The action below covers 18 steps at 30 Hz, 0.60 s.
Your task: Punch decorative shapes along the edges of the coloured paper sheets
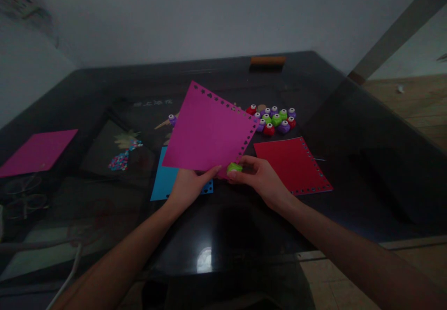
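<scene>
The left hand [190, 186] pinches the lower edge of a magenta sheet [209, 133] with shaped holes along two sides. The right hand [260, 177] pinches a green punch [233, 167] at the sheet's near corner. Beneath the left hand, a blue sheet [162, 179] lies on the desk [223, 235]; a red sheet [291, 165] lies beside the right.

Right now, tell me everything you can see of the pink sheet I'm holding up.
The pink sheet looks like plain paper or thin card, with small cut-outs, stars among them, along its top and right edges. Tilted, it is held above the table, partly covering the blue sheet. The left hand grips its lower edge; the right hand holds a green punch at its lower right corner.
</scene>
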Motion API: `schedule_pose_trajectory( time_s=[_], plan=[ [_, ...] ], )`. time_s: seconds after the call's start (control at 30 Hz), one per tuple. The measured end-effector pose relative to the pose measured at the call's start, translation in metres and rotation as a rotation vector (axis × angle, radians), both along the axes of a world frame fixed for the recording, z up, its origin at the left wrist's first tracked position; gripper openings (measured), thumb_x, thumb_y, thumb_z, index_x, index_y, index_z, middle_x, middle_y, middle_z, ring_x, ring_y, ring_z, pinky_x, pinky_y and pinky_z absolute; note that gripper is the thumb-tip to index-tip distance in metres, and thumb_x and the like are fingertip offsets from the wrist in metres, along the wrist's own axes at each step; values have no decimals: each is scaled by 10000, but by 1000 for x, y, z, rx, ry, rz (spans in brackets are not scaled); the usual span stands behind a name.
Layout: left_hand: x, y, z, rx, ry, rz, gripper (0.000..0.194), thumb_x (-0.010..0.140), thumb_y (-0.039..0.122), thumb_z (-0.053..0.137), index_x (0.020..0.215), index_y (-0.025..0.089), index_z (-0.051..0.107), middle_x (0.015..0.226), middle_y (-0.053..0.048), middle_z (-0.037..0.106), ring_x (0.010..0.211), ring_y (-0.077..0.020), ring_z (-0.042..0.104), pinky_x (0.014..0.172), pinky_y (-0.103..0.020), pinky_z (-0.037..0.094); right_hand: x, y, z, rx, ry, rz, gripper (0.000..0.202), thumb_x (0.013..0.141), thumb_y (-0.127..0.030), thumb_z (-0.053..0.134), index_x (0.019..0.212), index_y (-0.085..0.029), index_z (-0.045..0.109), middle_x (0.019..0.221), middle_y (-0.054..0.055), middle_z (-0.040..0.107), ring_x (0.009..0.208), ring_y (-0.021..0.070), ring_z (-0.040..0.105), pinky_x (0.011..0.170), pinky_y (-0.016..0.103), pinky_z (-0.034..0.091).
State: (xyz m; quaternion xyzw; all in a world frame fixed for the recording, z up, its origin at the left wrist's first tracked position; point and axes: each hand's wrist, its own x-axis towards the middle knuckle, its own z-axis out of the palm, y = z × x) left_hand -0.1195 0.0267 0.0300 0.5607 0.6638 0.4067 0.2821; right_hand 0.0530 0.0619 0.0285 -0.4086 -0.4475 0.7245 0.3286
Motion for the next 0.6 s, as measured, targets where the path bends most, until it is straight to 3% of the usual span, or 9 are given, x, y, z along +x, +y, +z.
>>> schedule_pose_trajectory(
  time_s=[0.6],
  plan=[
    [1, 0, -1, 1, -34, -9, 150, 728, 315, 631, 832, 214, 669, 795, -37, 723, 982, -241, 624, 927, -410, 441, -1, 1, -2, -3, 45, 13, 298, 557, -241, 801, 800, -165, 646, 784, 15, 664, 697, 138, 625, 626, 288, 545]
  ],
)
